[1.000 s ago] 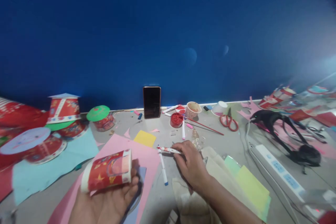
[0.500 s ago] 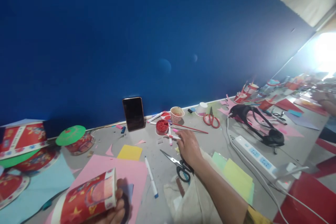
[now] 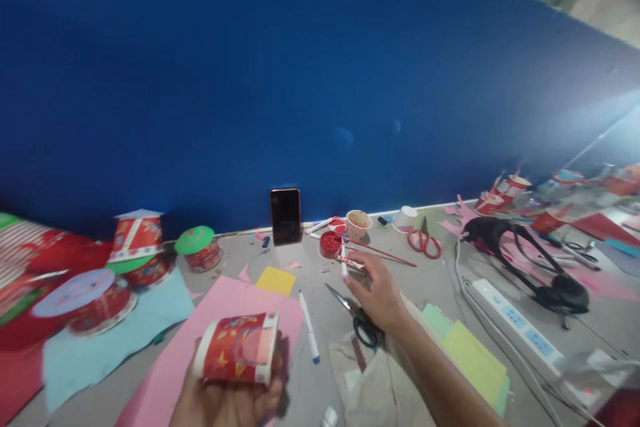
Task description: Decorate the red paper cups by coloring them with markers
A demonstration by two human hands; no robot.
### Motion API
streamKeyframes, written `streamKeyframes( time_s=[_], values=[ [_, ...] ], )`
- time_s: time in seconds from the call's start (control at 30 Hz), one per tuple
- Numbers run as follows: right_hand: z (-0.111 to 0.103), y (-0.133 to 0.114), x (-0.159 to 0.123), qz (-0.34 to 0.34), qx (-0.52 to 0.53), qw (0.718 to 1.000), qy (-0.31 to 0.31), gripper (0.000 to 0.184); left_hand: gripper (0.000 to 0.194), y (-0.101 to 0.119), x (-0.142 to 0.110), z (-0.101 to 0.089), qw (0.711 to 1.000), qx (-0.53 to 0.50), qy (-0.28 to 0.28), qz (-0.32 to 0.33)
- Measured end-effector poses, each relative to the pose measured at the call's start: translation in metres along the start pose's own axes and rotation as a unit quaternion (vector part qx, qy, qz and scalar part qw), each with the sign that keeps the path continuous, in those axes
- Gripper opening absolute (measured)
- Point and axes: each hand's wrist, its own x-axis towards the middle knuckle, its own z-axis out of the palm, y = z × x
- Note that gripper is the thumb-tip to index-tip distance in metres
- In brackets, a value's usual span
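Observation:
My left hand [image 3: 233, 403] is under a red paper cup [image 3: 237, 348] with gold stars, its fingers curled round the base end. The cup lies on its side above the pink paper [image 3: 215, 307]. Over the middle of the table my right hand [image 3: 377, 290] pinches a white and red marker [image 3: 354, 263]. Another white marker [image 3: 343, 268] lies just left of its fingers. Black-handled scissors [image 3: 357, 317] rest beneath that hand, partly over a beige cloth [image 3: 370, 380]. A white marker with a blue end [image 3: 309, 330] lies between both hands.
A phone [image 3: 285, 216] leans on the blue wall. Behind my right hand are a red paint pot [image 3: 331, 245], a paper cup [image 3: 358, 224] and red scissors [image 3: 424, 240]. Decorated cups [image 3: 137, 237] stand left. A power strip [image 3: 520, 323] and black headgear [image 3: 525, 263] lie right.
My right hand has moved away from me with the marker, towards the paint pot, uncovering the black-handled scissors. My left hand keeps hold of the cup. The view swung right, then partly back.

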Motion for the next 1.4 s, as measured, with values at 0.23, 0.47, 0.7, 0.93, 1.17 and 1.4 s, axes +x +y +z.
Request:
streamKeyframes(
  time_s=[0.23,0.47,0.7,0.93,1.17,1.4],
  values=[
    [-0.042,-0.077,0.000,-0.085,0.190,0.883,-0.421,0.122,0.063,-0.016,0.000,-0.013,0.939,0.048,-0.267,-0.212],
    [-0.022,-0.091,-0.002,-0.152,0.228,0.817,-0.507,0.127,0.081,-0.029,0.005,-0.025,0.903,0.085,-0.289,-0.305],
    [-0.030,-0.091,-0.008,-0.147,0.177,0.881,-0.414,0.128,0.071,-0.012,-0.012,0.009,0.961,0.188,-0.175,-0.098],
    [-0.034,-0.080,-0.002,-0.210,0.061,0.916,-0.336,0.127,0.095,0.016,-0.030,0.011,0.804,0.519,-0.038,0.286],
    [0.008,-0.061,-0.013,-0.312,0.055,0.916,-0.248,0.117,0.101,0.010,-0.020,0.018,0.623,0.701,-0.024,0.345],
    [0.025,-0.049,-0.027,-0.309,0.074,0.927,-0.201,0.114,0.093,0.014,0.010,-0.005,0.582,0.726,-0.076,0.360]
  ],
)
